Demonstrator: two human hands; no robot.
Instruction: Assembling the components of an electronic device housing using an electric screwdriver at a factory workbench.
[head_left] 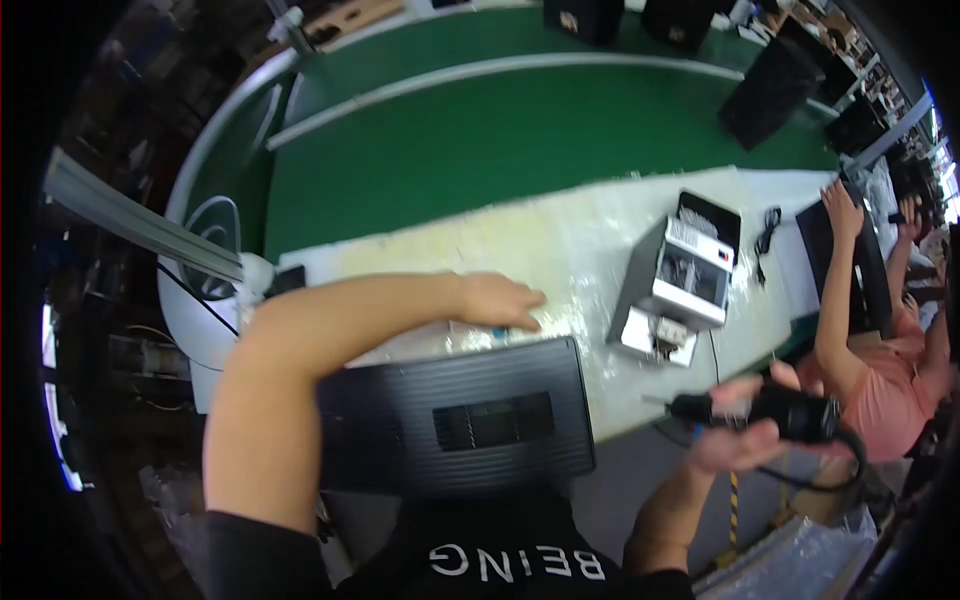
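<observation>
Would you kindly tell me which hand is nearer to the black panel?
Left. The left hand is just beyond the far edge of the black panel; the right hand holds a driver off to its right.

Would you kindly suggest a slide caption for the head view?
The right hand grips a black corded driver while the left hand extends beyond a ribbed black panel.

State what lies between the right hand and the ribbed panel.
In the head view: the nose and thin bit of the black power tool, then a strip of pale tabletop up to the ribbed panel.
</observation>
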